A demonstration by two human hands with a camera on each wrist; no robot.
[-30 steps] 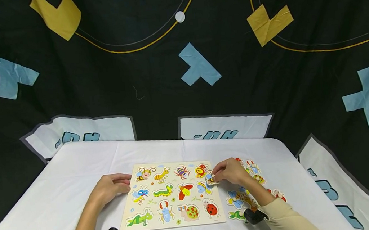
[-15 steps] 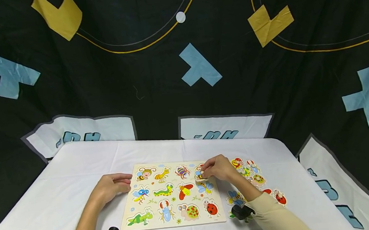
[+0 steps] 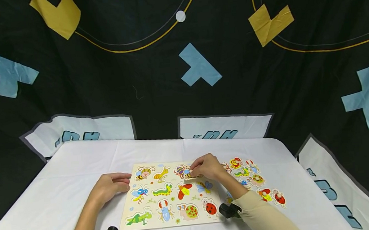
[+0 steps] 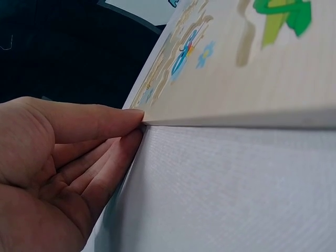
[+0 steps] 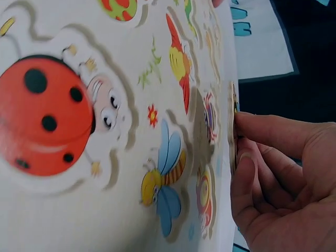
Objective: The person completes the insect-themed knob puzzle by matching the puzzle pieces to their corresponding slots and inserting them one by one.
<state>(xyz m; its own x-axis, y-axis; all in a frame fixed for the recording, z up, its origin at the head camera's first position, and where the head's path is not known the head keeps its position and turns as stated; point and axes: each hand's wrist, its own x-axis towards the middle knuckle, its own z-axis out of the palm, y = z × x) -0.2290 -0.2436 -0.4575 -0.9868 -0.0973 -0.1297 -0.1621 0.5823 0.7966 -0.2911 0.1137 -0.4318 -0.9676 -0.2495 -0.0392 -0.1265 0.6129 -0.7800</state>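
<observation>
A pale wooden puzzle board (image 3: 154, 225) printed with insects lies on the table. My left hand (image 3: 107, 188) is at its left edge; in the left wrist view the straight thumb (image 4: 100, 119) and fingertips meet the board's rim. Over the board's upper right part, my right hand (image 3: 208, 167) pinches a bee puzzle piece (image 3: 187, 174) between thumb and fingers. The piece overlaps the printed spider (image 3: 178, 171) in the head view. Seen from the right wrist, this piece is edge-on and raised off the board, beyond the blue-winged insect recess (image 5: 164, 178).
Several loose insect pieces lie right of the board, among them a ladybug piece (image 3: 279, 197), a snail piece (image 3: 258, 179) and a caterpillar piece (image 3: 241, 173), partly behind my right forearm. A white cloth covers the table (image 3: 87, 166). A black curtain (image 3: 157, 95) hangs behind it.
My right hand has carried the bee piece leftward, from the board's right edge past the upper right picture to the spider. The left hand has stayed at the left edge.
</observation>
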